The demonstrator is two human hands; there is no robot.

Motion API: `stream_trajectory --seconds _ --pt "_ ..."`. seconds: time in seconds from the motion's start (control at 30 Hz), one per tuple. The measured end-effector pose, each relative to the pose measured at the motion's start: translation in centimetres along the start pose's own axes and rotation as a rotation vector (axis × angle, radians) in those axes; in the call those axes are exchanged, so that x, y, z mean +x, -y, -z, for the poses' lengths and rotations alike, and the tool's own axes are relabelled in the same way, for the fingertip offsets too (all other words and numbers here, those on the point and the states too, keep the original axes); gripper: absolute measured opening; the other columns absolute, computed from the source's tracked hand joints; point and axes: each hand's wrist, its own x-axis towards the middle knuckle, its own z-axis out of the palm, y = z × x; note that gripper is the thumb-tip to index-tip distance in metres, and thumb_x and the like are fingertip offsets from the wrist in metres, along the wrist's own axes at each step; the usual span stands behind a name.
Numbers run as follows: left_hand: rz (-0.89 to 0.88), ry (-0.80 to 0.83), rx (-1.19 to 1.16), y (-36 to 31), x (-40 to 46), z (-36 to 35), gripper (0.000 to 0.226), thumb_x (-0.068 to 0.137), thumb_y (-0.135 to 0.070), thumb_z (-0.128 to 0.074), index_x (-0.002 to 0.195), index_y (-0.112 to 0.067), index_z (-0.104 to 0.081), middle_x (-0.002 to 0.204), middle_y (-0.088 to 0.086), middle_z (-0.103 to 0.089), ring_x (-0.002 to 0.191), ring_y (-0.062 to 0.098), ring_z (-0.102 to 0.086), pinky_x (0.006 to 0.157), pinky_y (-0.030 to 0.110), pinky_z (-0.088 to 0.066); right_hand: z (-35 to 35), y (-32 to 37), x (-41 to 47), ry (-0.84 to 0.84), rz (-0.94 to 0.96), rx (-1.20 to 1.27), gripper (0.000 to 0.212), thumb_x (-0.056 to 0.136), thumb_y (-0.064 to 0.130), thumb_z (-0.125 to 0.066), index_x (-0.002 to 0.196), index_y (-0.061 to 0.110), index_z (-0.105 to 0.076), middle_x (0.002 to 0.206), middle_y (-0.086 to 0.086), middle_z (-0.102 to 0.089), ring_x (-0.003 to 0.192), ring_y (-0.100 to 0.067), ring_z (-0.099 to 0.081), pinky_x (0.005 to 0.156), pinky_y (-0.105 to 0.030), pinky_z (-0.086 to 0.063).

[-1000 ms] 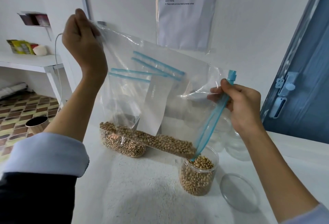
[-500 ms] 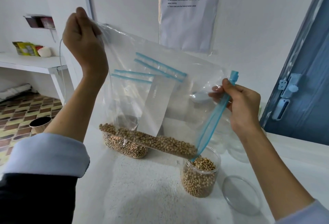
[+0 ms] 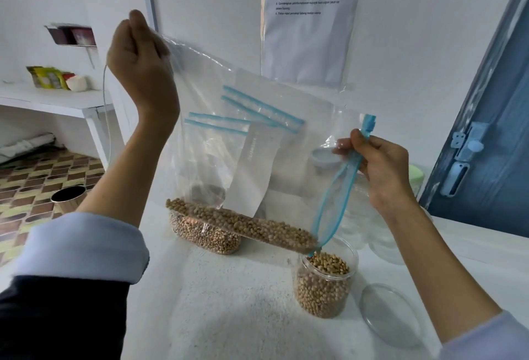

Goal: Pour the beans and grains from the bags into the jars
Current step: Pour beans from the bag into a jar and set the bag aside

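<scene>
Bag: corner pinched high by left hand, zip edge gripped by right hand. Beans seemingly fewer than before; jar nearly full.

The clear bag has a light blue zip strip along its mouth, and tan beans lie in its lower fold. The clear jar at lower centre holds the same tan beans. The worktop is white with a fine speckle. At the left edge the floor shows a brown, yellow and green tile pattern. The door at right is blue. The sleeve at lower left is pale blue over dark navy.
</scene>
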Motion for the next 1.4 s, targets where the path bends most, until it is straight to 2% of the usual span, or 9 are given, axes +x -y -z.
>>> stream_trajectory --seconds 0.13,0.2,0.3,0.43,0.63,0.83,0.97,1.2,1.4 --pt "-0.006 0.007 -0.005 -0.1 -0.1 -0.1 0.036 0.091 -0.031 -0.044 0.055 -0.026 -0.039 0.045 -0.009 -0.040 0.043 0.017 -0.031 0.045 0.031 -0.027 0.3 0.1 0.0 -0.036 0.002 -0.004 0.020 0.089 0.015 -0.063 0.072 0.005 -0.068 0.065 0.002 -0.071 0.065 -0.012 -0.068 0.067 -0.020 -0.054" --pt "0.004 0.006 0.011 -0.1 -0.2 -0.1 0.036 0.090 -0.033 -0.044 0.055 -0.024 -0.038 0.045 -0.009 -0.039 0.044 0.018 -0.031 0.046 0.031 -0.027 0.3 0.2 -0.2 -0.014 -0.008 -0.024 0.021 0.089 0.015 -0.063 0.071 0.005 -0.068 0.065 0.002 -0.072 0.066 -0.013 -0.068 0.073 -0.021 -0.056" --pt "0.009 0.013 -0.009 0.0 -0.3 -0.2 0.036 0.090 -0.033 -0.044 0.056 -0.024 -0.039 0.045 -0.010 -0.039 0.044 0.017 -0.031 0.046 0.033 -0.026 0.6 0.2 0.0 -0.080 -0.003 0.003 0.022 0.088 0.015 -0.064 0.068 0.007 -0.067 0.062 0.001 -0.070 0.070 -0.018 -0.067 0.073 -0.023 -0.055" --pt "0.006 0.025 0.013 -0.1 -0.5 -0.4 0.036 0.091 -0.033 -0.043 0.057 -0.023 -0.040 0.046 -0.012 -0.040 0.044 0.015 -0.032 0.046 0.031 -0.027 0.8 0.3 0.1 -0.074 -0.033 -0.035 0.024 0.087 0.015 -0.066 0.065 0.008 -0.067 0.064 0.001 -0.071 0.071 -0.018 -0.067 0.089 -0.033 -0.054" --pt "-0.016 -0.008 0.007 0.2 -0.6 -0.6 0.040 0.095 -0.019 -0.041 0.056 -0.026 -0.039 0.045 -0.015 -0.041 0.043 0.013 -0.032 0.045 0.028 -0.027 0.7 0.3 1.1 -0.092 -0.045 -0.068 0.026 0.087 0.015 -0.067 0.060 0.011 -0.067 0.062 0.002 -0.071 0.072 -0.016 -0.067 0.086 -0.031 -0.052" --pt "-0.035 -0.002 0.026 0.1 -0.9 -0.8 0.037 0.094 -0.026 -0.042 0.057 -0.025 -0.040 0.045 -0.012 -0.042 0.043 0.017 -0.033 0.046 0.029 -0.027 1.4 0.1 1.4 -0.099 -0.079 -0.067 0.023 0.084 0.018 -0.070 0.062 0.011 -0.070 0.077 -0.003 -0.075 0.083 -0.019 -0.068 0.096 -0.048 -0.050" --pt "0.000 -0.009 0.025 0.3 -1.5 -1.0 0.039 0.096 -0.020 -0.041 0.057 -0.024 -0.038 0.044 -0.013 -0.041 0.042 0.017 -0.032 0.045 0.028 -0.026 1.4 0.2 0.3 -0.093 -0.042 -0.090 0.022 0.086 0.017 -0.067 0.066 0.010 -0.070 0.068 0.000 -0.072 0.074 -0.016 -0.068 0.095 -0.040 -0.051" --pt "0.016 -0.010 0.016 0.2 -1.7 -1.0 0.037 0.095 -0.021 -0.041 0.058 -0.022 -0.038 0.045 -0.008 -0.041 0.042 0.017 -0.032 0.044 0.027 -0.028 2.0 0.6 -0.2 -0.140 0.005 -0.081 0.024 0.086 0.018 -0.068 0.063 0.011 -0.069 0.066 0.000 -0.072 0.063 -0.019 -0.066 0.081 -0.034 -0.055" --pt "0.018 -0.002 -0.014 0.2 -2.0 -1.3 0.040 0.097 -0.011 -0.039 0.058 -0.021 -0.040 0.044 -0.015 -0.043 0.041 0.009 -0.035 0.045 0.022 -0.030 2.1 0.2 -0.6 -0.172 0.012 -0.065 0.025 0.086 0.017 -0.068 0.063 0.011 -0.070 0.066 -0.001 -0.072 0.073 -0.020 -0.067 0.078 -0.026 -0.052"
